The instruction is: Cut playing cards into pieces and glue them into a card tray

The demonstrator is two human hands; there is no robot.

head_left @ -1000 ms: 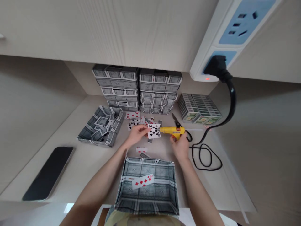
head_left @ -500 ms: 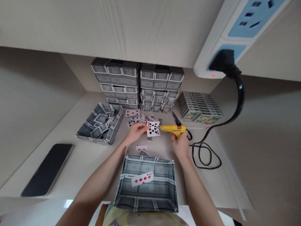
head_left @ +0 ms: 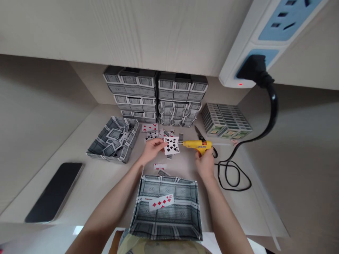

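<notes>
My left hand (head_left: 153,149) pinches a ten of spades playing card (head_left: 172,145) by its left edge, its face toward me. In my right hand (head_left: 205,163) is a yellow glue gun (head_left: 197,145), its nozzle pointing left at the card's right edge; whether the tip touches the card I cannot tell. Below my hands stands a box made of playing cards (head_left: 165,225), with a cut strip of a six of diamonds (head_left: 161,202) lying inside. Between the box and my left hand lie a red-pipped card strip (head_left: 160,166) and a patterned one (head_left: 163,173).
Stacked card-built boxes (head_left: 132,84) line the back. A card-built tray (head_left: 92,155) of cut pieces and a black phone (head_left: 54,192) lie left. Card decks (head_left: 225,120), scissors (head_left: 200,133) and a looped black cord (head_left: 234,188) are right; a power strip (head_left: 230,76) hangs above.
The glue gun and my right hand have shifted slightly right, away from the card, so more of the nozzle shows. The view has moved a little; my left hand still holds the card.
</notes>
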